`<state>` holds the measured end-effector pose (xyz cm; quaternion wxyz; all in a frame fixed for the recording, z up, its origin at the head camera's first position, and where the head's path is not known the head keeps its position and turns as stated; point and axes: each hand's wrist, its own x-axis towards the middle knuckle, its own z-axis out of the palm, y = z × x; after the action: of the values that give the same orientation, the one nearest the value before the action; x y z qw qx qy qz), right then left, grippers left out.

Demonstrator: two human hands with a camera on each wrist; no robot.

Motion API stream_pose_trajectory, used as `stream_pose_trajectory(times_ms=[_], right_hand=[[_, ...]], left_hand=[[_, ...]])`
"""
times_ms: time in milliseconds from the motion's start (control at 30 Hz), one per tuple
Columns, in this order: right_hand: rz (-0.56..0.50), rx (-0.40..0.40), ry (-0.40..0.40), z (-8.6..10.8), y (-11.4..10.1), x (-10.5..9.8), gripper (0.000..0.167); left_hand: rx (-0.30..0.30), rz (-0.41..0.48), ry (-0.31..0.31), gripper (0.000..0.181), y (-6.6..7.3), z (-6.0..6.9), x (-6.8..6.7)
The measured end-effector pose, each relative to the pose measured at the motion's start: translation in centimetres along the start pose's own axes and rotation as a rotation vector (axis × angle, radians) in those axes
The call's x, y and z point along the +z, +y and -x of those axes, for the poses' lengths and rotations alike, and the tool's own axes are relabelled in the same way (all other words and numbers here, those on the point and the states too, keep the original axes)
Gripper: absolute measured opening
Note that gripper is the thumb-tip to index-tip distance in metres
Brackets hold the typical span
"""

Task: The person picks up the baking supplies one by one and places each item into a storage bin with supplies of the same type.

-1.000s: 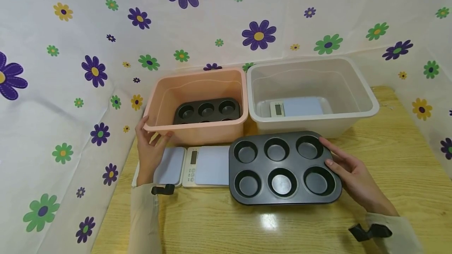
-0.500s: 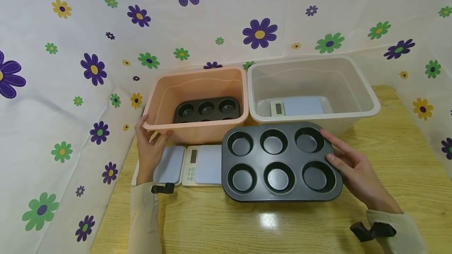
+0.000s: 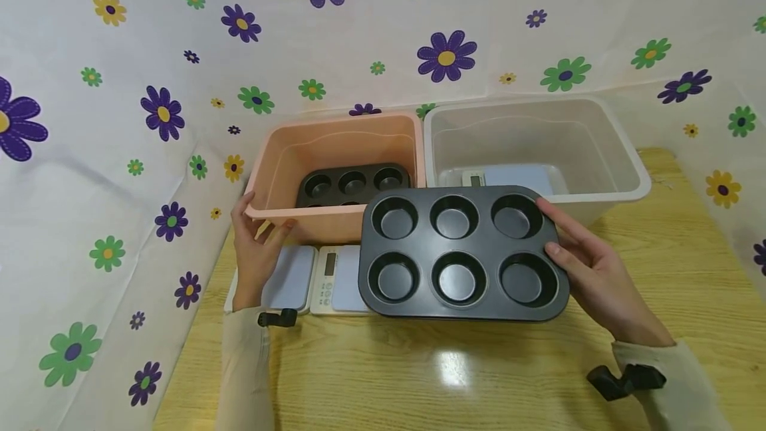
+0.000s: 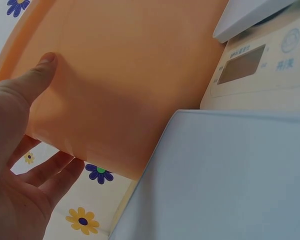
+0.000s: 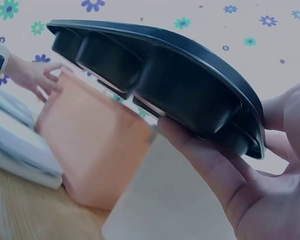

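Muffin tin (image 3: 425, 249): now higher, nearer pink bin (image 3: 326, 227), carry apparently underway; right hand (image 3: 606, 285) pinching its end. Left hand (image 3: 255, 255): gripping said bin.

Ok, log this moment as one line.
right hand: holds muffin tray, raised | left hand: grips peach bin | in peach bin: another muffin tray | in white bin: scale

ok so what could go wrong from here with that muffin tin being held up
The right hand holds the muffin tin by one end only, so the free end might dip or slip onto the kitchen scale beneath it. If it were lowered into the peach bin, it could catch the front rim or clatter onto the smaller-looking tin inside.
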<state>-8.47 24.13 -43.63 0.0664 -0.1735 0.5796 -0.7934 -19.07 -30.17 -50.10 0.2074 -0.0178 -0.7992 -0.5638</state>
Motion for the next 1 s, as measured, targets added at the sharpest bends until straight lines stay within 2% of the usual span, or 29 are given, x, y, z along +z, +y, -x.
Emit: stream_pose_trajectory(times_ms=[133, 267, 500, 600, 833, 1000], right_hand=[[-0.100, -0.051, -0.034, -1.1, -0.2, 0.5, 0.067], [-0.147, -0.077, -0.018, -2.5, -0.5, 1.0, 0.066], [-0.113, -0.037, 0.081, -5.1, -1.0, 2.5, 0.064], [-0.108, -0.017, 0.080, -6.1, -1.2, 2.9, 0.064], [0.019, 0.056, 0.079, -8.3, -2.1, 3.7, 0.065], [-0.024, 0.093, 0.064, -11.6, -2.4, 4.4, 0.064]], left_hand=[[-0.003, 0.014, -0.004, 0.090, 0.0, 0.3, 0.1], [0.000, 0.028, -0.001, 0.090, -0.1, 0.4, 0.1], [0.009, 0.013, 0.006, 0.090, 0.1, 0.2, 0.0], [0.006, 0.010, 0.003, 0.090, 0.1, 0.2, 0.1], [-0.005, 0.012, -0.007, 0.091, -0.1, 0.5, 0.2], [0.008, 0.025, 0.003, 0.089, 0.2, 0.3, 0.1]])
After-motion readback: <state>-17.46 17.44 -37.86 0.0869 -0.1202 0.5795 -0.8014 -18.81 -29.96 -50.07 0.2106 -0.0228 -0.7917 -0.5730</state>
